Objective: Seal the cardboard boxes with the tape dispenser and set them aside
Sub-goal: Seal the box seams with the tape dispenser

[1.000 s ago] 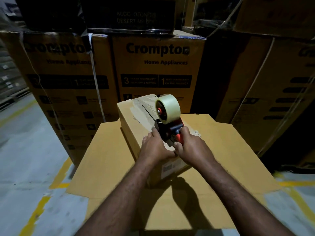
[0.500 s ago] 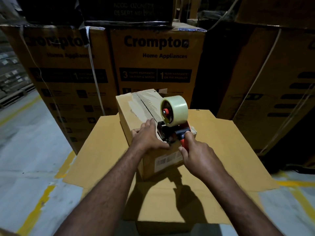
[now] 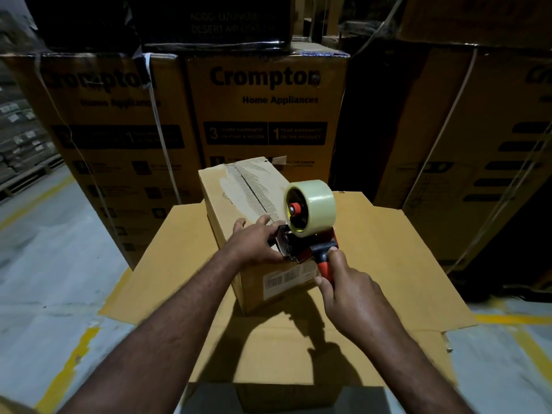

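A small brown cardboard box (image 3: 239, 201) stands on a larger box with its flaps spread open (image 3: 388, 264). Torn paper and old tape marks run along its top seam. The tape dispenser (image 3: 307, 231), black and red with a pale roll of tape, sits at the near end of the small box's top. My right hand (image 3: 346, 291) grips its red handle. My left hand (image 3: 257, 243) rests on the near top edge of the small box, fingers stretched forward and touching the dispenser's front.
Tall printed "Crompton" cartons (image 3: 265, 115) are stacked close behind and to both sides. Grey floor with yellow lines (image 3: 68, 363) lies left and right. Shelving with goods (image 3: 21, 135) shows at far left.
The dispenser has been drawn toward me and to the right, its handle now off the near edge. My left hand moved forward along the box top, fingers straighter.
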`<state>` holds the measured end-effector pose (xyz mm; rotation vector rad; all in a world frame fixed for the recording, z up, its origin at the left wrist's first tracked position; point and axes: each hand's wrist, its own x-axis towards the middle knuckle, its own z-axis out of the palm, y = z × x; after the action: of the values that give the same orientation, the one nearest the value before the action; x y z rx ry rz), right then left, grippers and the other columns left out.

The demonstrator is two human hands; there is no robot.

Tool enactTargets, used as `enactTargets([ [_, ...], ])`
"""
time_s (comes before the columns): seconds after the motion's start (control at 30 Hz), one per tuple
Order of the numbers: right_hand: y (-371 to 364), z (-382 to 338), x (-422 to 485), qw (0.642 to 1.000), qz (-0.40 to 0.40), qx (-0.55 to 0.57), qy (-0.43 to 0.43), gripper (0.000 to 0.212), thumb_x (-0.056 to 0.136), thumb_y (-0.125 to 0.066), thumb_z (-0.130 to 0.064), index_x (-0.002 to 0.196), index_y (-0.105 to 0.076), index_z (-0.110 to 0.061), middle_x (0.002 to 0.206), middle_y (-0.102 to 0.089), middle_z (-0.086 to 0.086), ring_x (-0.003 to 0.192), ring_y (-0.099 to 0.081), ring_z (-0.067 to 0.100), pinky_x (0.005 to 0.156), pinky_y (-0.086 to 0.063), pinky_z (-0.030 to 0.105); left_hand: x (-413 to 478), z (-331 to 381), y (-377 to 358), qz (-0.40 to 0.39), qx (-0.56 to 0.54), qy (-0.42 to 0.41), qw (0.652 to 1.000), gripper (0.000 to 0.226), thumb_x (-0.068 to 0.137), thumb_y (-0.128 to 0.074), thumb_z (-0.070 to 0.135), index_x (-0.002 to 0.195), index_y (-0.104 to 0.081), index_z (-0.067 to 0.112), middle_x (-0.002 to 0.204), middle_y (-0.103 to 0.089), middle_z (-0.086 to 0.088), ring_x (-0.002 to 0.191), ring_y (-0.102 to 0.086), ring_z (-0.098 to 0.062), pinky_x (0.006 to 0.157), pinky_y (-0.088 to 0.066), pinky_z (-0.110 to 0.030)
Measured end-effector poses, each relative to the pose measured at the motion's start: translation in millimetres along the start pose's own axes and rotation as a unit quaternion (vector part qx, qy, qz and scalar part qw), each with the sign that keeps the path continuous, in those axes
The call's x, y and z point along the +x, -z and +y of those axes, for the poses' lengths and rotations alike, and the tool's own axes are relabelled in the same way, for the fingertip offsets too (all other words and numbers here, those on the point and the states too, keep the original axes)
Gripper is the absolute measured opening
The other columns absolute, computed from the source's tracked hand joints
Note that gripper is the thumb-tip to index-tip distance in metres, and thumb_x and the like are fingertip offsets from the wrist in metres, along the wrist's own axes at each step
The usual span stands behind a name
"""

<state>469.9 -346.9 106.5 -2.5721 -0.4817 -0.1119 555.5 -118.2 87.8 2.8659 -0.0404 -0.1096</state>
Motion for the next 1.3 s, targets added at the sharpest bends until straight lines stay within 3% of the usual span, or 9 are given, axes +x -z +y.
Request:
enactTargets([
  [0.27, -4.4, 5.3, -19.8, 1.0, 0.003, 0.005, -0.004, 0.043, 0.103, -0.044, -0.044, 0.137, -0.019, -0.034, 0.096, -0.055, -0.009, 0.08, -0.059, 0.009, 0.065, -0.051, 0.022, 10.5, -2.6, 3.3, -0.071, 0.085, -0.058, 0.992, 0.084, 0.091, -0.065, 0.054, 0.161, -0.022, 0.031, 0.17, -0.014, -0.003, 0.147, -0.034, -0.025, 0.124, -0.007, -0.055],
  [0.4, -8.4, 3.6, -25.5, 1.0, 0.003, -0.004, -0.006, 0.043, 0.104, -0.043, -0.043, 0.138, -0.018, -0.034, 0.093, -0.052, -0.011, 0.075, -0.055, 0.006, 0.058, -0.043, 0.016, 12.4, -4.9, 14.6, -0.148, 0.134, -0.089, 0.976, 0.084, 0.087, -0.071, 0.052, 0.157, -0.029, 0.035, 0.17, 0.001, 0.012, 0.156, -0.006, -0.015, 0.12, -0.001, -0.067],
  [0.53, -12.5, 8.0, -27.2, 0.999, 0.001, 0.02, -0.032, 0.047, 0.103, -0.043, -0.044, 0.14, -0.016, -0.035, 0.106, -0.06, -0.007, 0.082, -0.055, 0.007, 0.068, -0.049, 0.02, 12.4, -11.7, 3.7, -0.113, 0.108, -0.113, 0.981, 0.08, 0.093, -0.067, 0.042, 0.159, -0.023, 0.036, 0.17, 0.003, 0.012, 0.156, 0.003, -0.014, 0.118, 0.001, -0.07],
  [0.73, -22.0, 15.8, -39.8, 0.999, -0.012, 0.028, -0.037, 0.043, 0.103, -0.043, -0.045, 0.137, -0.017, -0.037, 0.095, -0.05, -0.013, 0.08, -0.054, 0.005, 0.065, -0.044, 0.018, 12.7, -19.4, 2.3, -0.104, 0.121, -0.117, 0.98, 0.077, 0.097, -0.063, 0.037, 0.158, -0.017, 0.046, 0.169, 0.004, 0.012, 0.156, 0.006, -0.018, 0.117, 0.0, -0.072],
  [0.93, -33.4, 26.9, -38.8, 0.999, -0.004, 0.007, -0.033, 0.048, 0.103, -0.042, -0.046, 0.142, -0.017, -0.034, 0.104, -0.058, -0.009, 0.081, -0.052, 0.006, 0.064, -0.042, 0.018, 9.3, -17.1, -1.3, -0.116, 0.08, -0.127, 0.982, 0.078, 0.097, -0.063, 0.031, 0.157, -0.017, 0.047, 0.169, 0.005, 0.013, 0.155, 0.011, -0.016, 0.116, 0.01, -0.07],
  [1.0, -35.0, 32.2, -37.6, 0.999, -0.009, 0.002, -0.03, 0.05, 0.103, -0.041, -0.047, 0.143, -0.015, -0.034, 0.111, -0.06, -0.006, 0.083, -0.052, 0.006, 0.065, -0.041, 0.019, 11.7, -17.3, 6.0, -0.147, 0.038, -0.125, 0.98, 0.076, 0.093, -0.057, 0.039, 0.158, -0.018, 0.047, 0.17, 0.006, 0.01, 0.155, 0.011, -0.017, 0.115, 0.014, -0.069],
  [1.13, -37.2, 41.5, -38.3, 0.999, -0.013, 0.011, -0.036, 0.051, 0.103, -0.042, -0.046, 0.144, -0.014, -0.035, 0.117, -0.059, -0.006, 0.084, -0.047, 0.005, 0.065, -0.036, 0.018, 12.1, -13.2, 8.8, -0.155, -0.097, -0.108, 0.977, 0.07, 0.081, -0.036, 0.06, 0.15, -0.038, 0.048, 0.169, -0.005, 0.011, 0.155, 0.005, -0.013, 0.115, 0.02, -0.063],
  [1.3, -48.6, 49.2, -38.6, 0.999, -0.023, 0.026, -0.031, 0.056, 0.103, -0.04, -0.048, 0.148, -0.01, -0.035, 0.125, -0.058, -0.005, 0.093, -0.05, 0.003, 0.073, -0.04, 0.017, 14.6, -21.4, -3.4, -0.094, -0.106, -0.07, 0.987, 0.059, 0.1, -0.017, 0.06, 0.154, -0.035, 0.043, 0.165, -0.014, 0.021, 0.155, -0.003, -0.007, 0.118, 0.019, -0.058],
])
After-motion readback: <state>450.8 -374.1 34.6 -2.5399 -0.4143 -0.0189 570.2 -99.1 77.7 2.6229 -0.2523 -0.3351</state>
